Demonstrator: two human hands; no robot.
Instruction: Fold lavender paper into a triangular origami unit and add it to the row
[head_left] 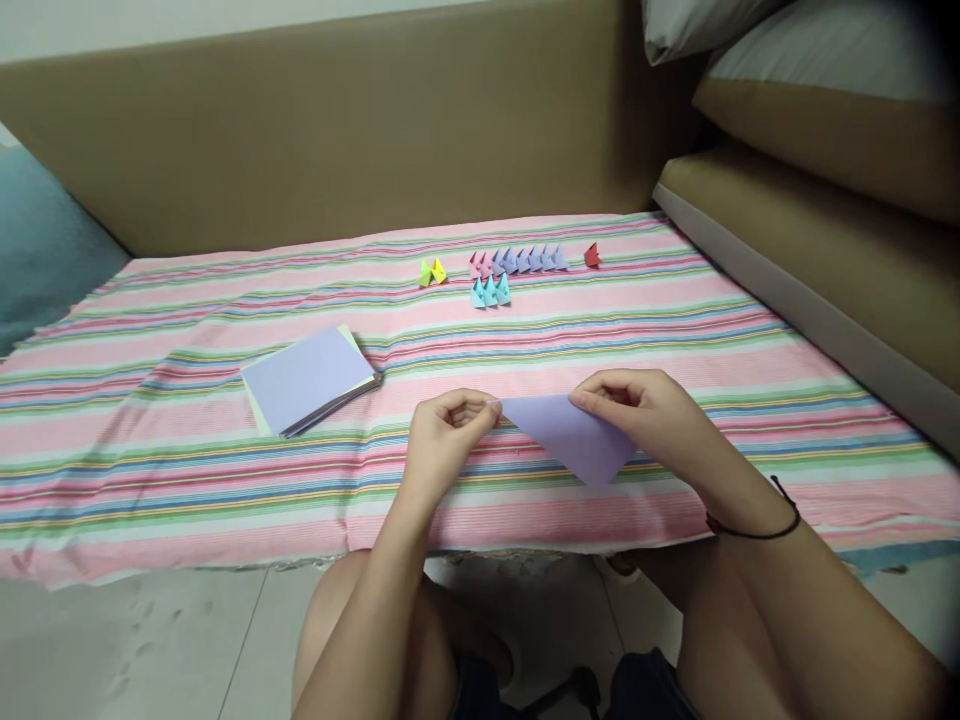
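Note:
A lilac sheet of paper (574, 435), folded into a triangle with its point toward me, lies on the striped cloth (150, 480). My left hand (442, 435) pinches its left corner with curled fingers. My right hand (649, 410) pinches the upper edge near the right corner. A stack of square paper (307, 380) with a lilac sheet on top lies to the left of my hands.
Farther back stand small folded paper pieces: two yellow (432, 271), a row of pink and lilac ones (519, 261), three light blue (490, 291) and one red (592, 255). A tan padded wall (337, 130) rises behind, and cushions (825, 200) sit at the right.

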